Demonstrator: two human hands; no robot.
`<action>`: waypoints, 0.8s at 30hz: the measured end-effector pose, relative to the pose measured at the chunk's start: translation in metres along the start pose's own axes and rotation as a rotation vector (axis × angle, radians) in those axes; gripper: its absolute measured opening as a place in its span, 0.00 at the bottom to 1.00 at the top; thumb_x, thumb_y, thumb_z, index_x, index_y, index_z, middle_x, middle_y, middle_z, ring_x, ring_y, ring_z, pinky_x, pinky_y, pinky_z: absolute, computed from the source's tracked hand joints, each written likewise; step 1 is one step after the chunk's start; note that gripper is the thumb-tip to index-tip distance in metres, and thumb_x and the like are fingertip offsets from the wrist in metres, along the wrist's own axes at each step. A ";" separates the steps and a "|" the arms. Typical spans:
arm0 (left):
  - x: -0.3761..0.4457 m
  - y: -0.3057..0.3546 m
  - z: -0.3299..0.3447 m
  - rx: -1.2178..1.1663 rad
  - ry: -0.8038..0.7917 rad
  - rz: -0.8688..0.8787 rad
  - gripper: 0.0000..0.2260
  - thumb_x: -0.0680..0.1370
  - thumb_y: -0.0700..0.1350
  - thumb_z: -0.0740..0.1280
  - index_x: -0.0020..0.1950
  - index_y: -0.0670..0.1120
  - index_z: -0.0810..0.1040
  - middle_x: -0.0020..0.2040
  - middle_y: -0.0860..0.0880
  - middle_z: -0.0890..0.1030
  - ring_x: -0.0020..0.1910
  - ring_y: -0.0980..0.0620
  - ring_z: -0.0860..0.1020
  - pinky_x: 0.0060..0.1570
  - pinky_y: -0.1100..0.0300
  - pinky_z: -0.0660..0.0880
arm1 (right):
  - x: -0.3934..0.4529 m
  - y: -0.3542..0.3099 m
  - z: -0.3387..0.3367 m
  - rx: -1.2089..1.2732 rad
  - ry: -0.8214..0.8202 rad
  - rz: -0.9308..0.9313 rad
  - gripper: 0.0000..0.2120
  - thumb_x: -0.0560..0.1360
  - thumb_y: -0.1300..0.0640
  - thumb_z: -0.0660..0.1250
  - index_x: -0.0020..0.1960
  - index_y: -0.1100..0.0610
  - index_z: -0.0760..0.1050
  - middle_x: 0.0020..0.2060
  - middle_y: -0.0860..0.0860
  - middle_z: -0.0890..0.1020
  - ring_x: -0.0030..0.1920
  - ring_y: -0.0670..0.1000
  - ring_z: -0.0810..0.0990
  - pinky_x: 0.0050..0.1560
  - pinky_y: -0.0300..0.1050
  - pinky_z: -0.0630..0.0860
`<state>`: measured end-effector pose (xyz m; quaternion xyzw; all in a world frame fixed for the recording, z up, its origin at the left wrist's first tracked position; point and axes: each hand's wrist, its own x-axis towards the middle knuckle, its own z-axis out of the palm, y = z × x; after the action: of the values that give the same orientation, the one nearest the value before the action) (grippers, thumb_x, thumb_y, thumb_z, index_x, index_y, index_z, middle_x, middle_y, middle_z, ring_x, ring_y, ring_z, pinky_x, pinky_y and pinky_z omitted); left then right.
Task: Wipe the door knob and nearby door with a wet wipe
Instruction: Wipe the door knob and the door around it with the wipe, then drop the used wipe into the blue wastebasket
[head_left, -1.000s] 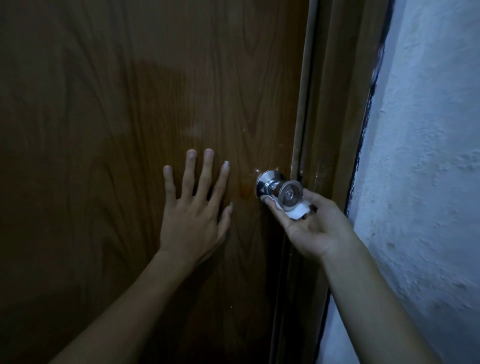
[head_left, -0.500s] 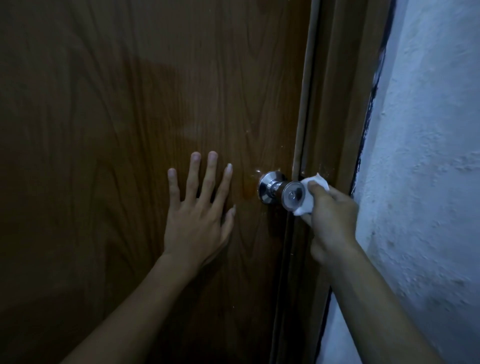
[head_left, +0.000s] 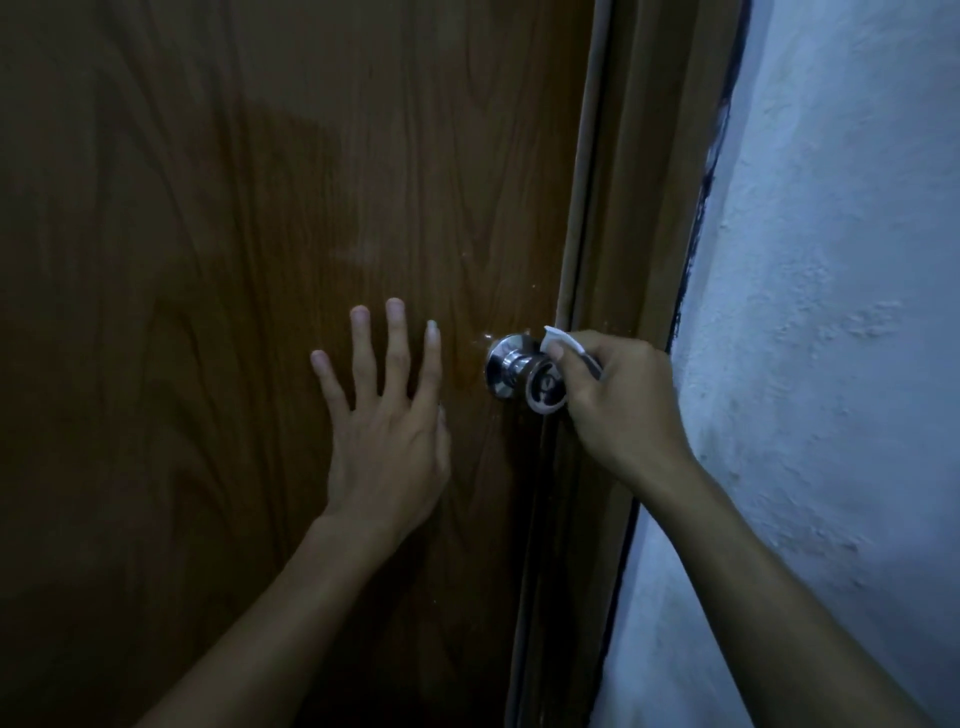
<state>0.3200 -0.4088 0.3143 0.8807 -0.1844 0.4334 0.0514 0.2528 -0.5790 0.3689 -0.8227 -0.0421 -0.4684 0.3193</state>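
Note:
A shiny metal door knob (head_left: 522, 371) sticks out near the right edge of a dark brown wooden door (head_left: 234, 234). My right hand (head_left: 621, 400) grips a white wet wipe (head_left: 563, 344) and curls over the top and right side of the knob, with the wipe between fingers and metal. Most of the wipe is hidden under the fingers. My left hand (head_left: 387, 415) presses flat on the door just left of the knob, fingers spread and pointing up.
The brown door frame (head_left: 639, 208) runs down right beside the knob. A rough white plastered wall (head_left: 831, 312) fills the right side, close to my right forearm. The scene is dim.
My right hand has turned from palm-up under the knob, round its right side, to over its top, carrying the wipe along. My left hand stays flat on the door.

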 end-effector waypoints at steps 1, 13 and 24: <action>-0.002 0.004 -0.004 -0.048 -0.020 -0.015 0.32 0.78 0.50 0.57 0.78 0.46 0.47 0.79 0.40 0.42 0.76 0.38 0.36 0.70 0.33 0.40 | -0.002 -0.001 -0.007 0.036 0.002 0.018 0.08 0.78 0.55 0.64 0.51 0.52 0.82 0.38 0.42 0.84 0.38 0.38 0.80 0.32 0.26 0.72; -0.081 0.103 -0.094 -1.550 -0.466 -0.505 0.13 0.76 0.59 0.61 0.57 0.59 0.79 0.51 0.59 0.83 0.50 0.61 0.81 0.55 0.54 0.77 | -0.096 -0.004 -0.080 0.859 0.019 0.757 0.11 0.76 0.56 0.66 0.56 0.59 0.79 0.52 0.56 0.82 0.53 0.57 0.81 0.42 0.51 0.82; -0.230 0.214 -0.112 -1.715 -0.842 -0.795 0.14 0.62 0.54 0.73 0.44 0.49 0.83 0.41 0.53 0.85 0.40 0.53 0.84 0.34 0.62 0.78 | -0.297 0.023 -0.192 0.543 0.123 0.859 0.04 0.73 0.58 0.70 0.40 0.52 0.82 0.37 0.46 0.85 0.40 0.47 0.84 0.35 0.43 0.82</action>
<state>0.0299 -0.5143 0.1889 0.6257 -0.1301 -0.2351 0.7323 -0.0474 -0.6373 0.1900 -0.6241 0.1984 -0.3147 0.6871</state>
